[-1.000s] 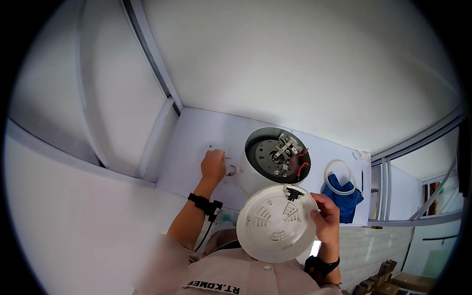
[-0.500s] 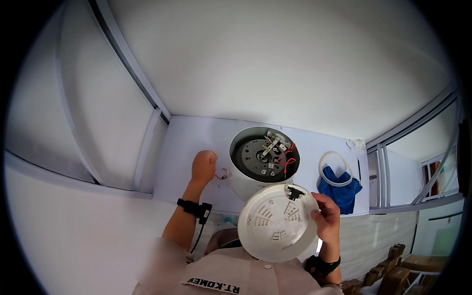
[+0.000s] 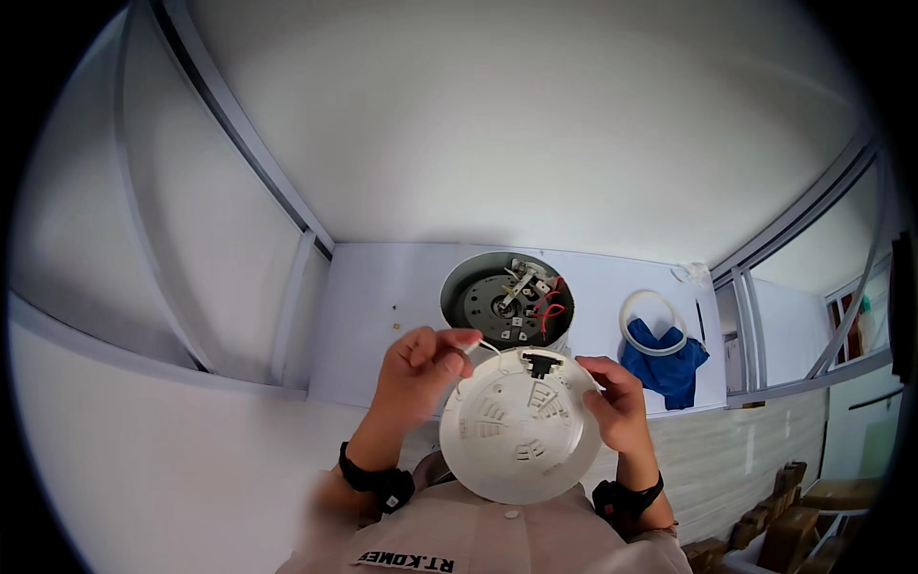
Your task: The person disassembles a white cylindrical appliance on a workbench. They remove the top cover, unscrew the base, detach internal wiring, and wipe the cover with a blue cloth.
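Note:
In front of my chest, my right hand grips the right rim of a round white plastic base cover. The cover has slotted vents and a black socket at its far edge. At its upper left, my left hand is closed in a pinch on a thin white wire, whose far end I cannot trace. Just beyond the cover stands a round white appliance housing, its open side up. Inside it are a grey metal plate, metal brackets and red wires.
On the white table, a pale ring lies on a blue cloth to the right. Small bits lie on the left. A wall rises behind the table, and metal frames flank it. Cardboard boxes stand on the floor at lower right.
My left hand has come from the table left of the housing to the cover's upper left edge, now pinching the white wire. The cover has shifted slightly left in my right hand.

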`<state>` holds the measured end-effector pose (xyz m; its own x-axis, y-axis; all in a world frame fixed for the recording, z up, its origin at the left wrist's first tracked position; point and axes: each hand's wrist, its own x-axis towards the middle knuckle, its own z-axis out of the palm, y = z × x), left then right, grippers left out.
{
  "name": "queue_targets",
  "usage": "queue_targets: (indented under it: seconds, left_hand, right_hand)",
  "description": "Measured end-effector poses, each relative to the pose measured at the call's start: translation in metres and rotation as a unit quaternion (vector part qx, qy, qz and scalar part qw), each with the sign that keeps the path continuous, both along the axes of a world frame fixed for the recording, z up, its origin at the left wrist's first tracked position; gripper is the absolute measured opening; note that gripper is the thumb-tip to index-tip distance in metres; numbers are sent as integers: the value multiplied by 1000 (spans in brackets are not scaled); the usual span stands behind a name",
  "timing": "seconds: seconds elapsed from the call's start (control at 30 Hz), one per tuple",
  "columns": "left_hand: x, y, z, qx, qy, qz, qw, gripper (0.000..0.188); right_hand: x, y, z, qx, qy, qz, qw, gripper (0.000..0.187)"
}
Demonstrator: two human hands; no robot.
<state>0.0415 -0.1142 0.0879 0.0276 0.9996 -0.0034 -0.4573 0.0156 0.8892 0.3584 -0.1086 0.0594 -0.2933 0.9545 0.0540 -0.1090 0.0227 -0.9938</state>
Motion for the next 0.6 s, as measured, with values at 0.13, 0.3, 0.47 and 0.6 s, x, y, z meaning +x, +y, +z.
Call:
queue_targets:
  seconds: [0.13, 0.3, 0.47, 0.6]
  left_hand:
    - [19, -8, 18, 19, 146, -16, 989, 46]
    - [30, -8, 27, 38, 207, -31, 977, 48]
    - [46, -7, 28, 87, 257, -22, 962, 48]
    - [54, -2, 26, 132, 305, -28, 943, 44]
  right_hand:
    - [-3, 1, 6, -6, -17, 3, 1000, 52]
    - [-3, 0, 9, -8, -37, 3, 999, 52]
    - [-4, -1, 14, 1, -43, 8, 999, 53]
    - [-3, 1, 13, 10, -46, 21, 999, 54]
